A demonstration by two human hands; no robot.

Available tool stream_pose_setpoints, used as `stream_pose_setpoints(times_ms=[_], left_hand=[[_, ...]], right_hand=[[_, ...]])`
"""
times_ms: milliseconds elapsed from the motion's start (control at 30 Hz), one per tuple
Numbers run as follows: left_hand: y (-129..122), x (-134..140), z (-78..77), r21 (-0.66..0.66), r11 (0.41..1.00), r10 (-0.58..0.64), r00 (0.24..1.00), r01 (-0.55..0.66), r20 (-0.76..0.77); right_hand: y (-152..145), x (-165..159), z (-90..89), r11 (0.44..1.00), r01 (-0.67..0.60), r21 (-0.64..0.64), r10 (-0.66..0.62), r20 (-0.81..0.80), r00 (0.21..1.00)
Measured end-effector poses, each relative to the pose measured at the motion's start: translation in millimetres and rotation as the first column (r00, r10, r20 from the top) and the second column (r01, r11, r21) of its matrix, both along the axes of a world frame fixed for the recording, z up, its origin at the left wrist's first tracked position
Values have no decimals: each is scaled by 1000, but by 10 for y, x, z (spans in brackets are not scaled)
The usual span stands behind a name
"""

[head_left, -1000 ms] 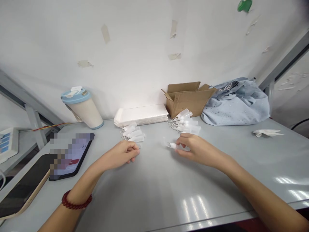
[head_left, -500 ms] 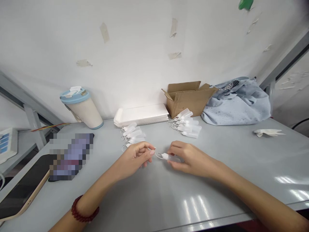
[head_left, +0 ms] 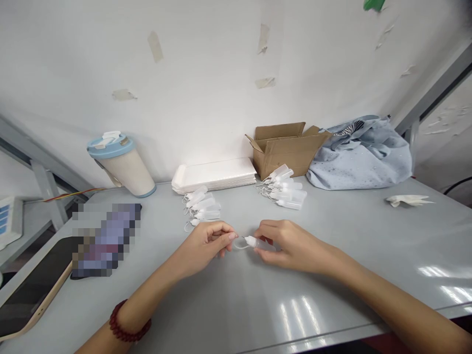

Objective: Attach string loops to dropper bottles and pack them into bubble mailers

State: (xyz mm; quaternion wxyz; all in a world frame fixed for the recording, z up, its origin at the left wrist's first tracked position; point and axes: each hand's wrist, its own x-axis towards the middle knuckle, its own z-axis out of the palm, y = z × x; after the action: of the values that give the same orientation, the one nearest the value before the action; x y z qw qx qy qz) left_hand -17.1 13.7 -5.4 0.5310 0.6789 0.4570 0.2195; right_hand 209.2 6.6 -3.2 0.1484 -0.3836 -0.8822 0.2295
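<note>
Between thumb and fingers, my right hand [head_left: 285, 246] grips a small translucent needle-tip bottle [head_left: 252, 241], lying nearly level with its thin metal tip facing left. A white strap [head_left: 241, 246] curves from the bottle's neck towards my left hand [head_left: 211, 242]. Thumb and forefinger of that hand are pinched at the needle's end, on the small cap at the end of the strap; the cap is mostly hidden by the fingertips. Similar bottles [head_left: 207, 215] lie in a row just beyond my left hand. Another group of them [head_left: 290, 203] rests beyond my right hand.
White padded envelopes [head_left: 217, 173] are stacked against the wall beside an open cardboard box [head_left: 283, 155]. A fabric bag [head_left: 361, 160] stands right of it, with a crumpled tissue [head_left: 409, 200] nearby. At left are a tumbler [head_left: 127, 167], a phone [head_left: 40, 280] and a pixelated dark-edged object [head_left: 110, 241].
My left fingertips have come up to the needle's tip, and the strap now bends in a tighter loop below it. The right hand still holds the bottle. The view has shifted slightly.
</note>
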Motion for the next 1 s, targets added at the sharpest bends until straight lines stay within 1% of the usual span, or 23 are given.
stream_pose_setpoints(times_ms=[367, 1000], left_hand=[[-25, 15, -6, -23, 1000, -16, 999, 17, 48], [-13, 9, 15, -12, 1000, 5, 999, -4, 53]], right_hand=[[0, -14, -14, 1000, -17, -8, 17, -48, 999], [-11, 2, -13, 1000, -13, 18, 14, -48, 999]])
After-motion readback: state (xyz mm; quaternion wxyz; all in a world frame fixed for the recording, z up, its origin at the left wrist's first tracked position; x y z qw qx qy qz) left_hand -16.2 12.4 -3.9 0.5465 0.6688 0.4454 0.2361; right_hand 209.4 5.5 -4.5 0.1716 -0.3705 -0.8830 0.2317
